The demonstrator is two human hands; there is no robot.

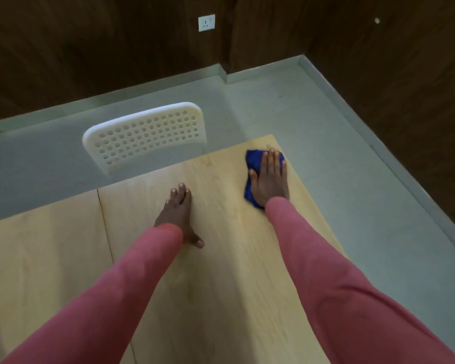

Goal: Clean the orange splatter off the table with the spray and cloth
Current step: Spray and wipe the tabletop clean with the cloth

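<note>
A blue cloth (252,159) lies crumpled near the far right corner of the light wooden table (221,271). My right hand (270,177) presses flat on top of it, fingers straight and spread. My left hand (180,215) rests flat on the bare tabletop near the middle, fingers straight, thumb out to the right. Faint orange marks (206,162) show on the wood near the far edge, left of the cloth. No spray bottle is in view.
A white perforated chair back (145,135) stands just beyond the table's far edge. The table's right edge (313,198) drops to a grey floor (326,127). A seam (105,222) divides the tabletop on the left. Dark wood walls enclose the corner.
</note>
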